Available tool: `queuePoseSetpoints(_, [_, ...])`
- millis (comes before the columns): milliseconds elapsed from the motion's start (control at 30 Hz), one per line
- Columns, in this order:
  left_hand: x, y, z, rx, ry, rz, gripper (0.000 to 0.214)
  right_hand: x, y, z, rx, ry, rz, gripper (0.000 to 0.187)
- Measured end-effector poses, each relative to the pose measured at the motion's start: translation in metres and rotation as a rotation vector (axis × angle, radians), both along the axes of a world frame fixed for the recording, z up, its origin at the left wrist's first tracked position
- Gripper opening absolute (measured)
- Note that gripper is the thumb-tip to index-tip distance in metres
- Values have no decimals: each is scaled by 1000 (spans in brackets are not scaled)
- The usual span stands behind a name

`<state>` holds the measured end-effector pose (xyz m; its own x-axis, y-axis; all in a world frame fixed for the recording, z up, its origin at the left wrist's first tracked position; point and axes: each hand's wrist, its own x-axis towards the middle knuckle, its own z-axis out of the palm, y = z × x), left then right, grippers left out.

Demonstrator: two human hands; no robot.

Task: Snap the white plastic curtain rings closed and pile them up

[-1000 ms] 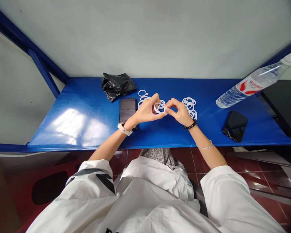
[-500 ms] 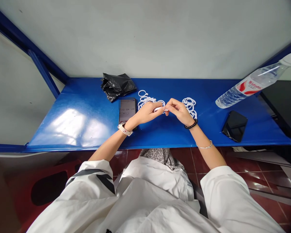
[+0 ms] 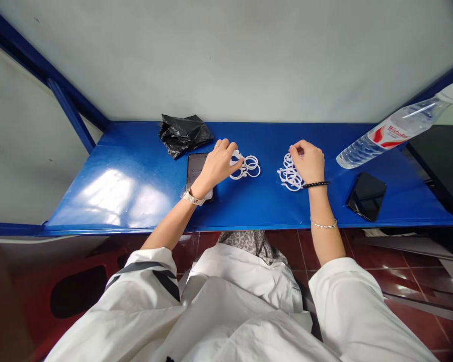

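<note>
My left hand (image 3: 222, 163) reaches over the left pile of white plastic rings (image 3: 252, 166), its thumb spread from the curled fingers. Part of that pile is hidden under the hand. Farther right, my right hand (image 3: 309, 162) is at a second pile of white rings (image 3: 290, 177), thumb and forefinger pinched on a white ring at the pile's upper edge. The ring is mostly covered by the fingers. The rings are thin loops with small knobs, lying overlapped on the blue table (image 3: 264, 203).
A phone showing a timer (image 3: 195, 168) lies partly under my left hand and wrist. Behind it is a crumpled black plastic bag (image 3: 184, 133). On the right are a water bottle (image 3: 392, 131) and a dark phone (image 3: 367, 196). A pale wall (image 3: 230, 60) rises behind the table.
My hands, together on a white ring at the middle before, have parted. The left moved back over the left pile; the right moved right to the other pile.
</note>
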<state>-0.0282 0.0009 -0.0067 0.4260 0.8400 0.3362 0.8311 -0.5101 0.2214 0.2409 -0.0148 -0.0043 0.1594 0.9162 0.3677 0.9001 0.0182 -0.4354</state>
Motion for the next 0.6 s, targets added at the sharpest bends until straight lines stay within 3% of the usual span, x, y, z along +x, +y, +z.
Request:
queuePoseSetpoints(233, [1,2,-5,-61,113,-80,23,11,4,-15,-168,-279,-36,22])
queuePoseSetpoints(600, [0,2,-8,-49,56,-116,24,22,10,-41,-92,-193,91,18])
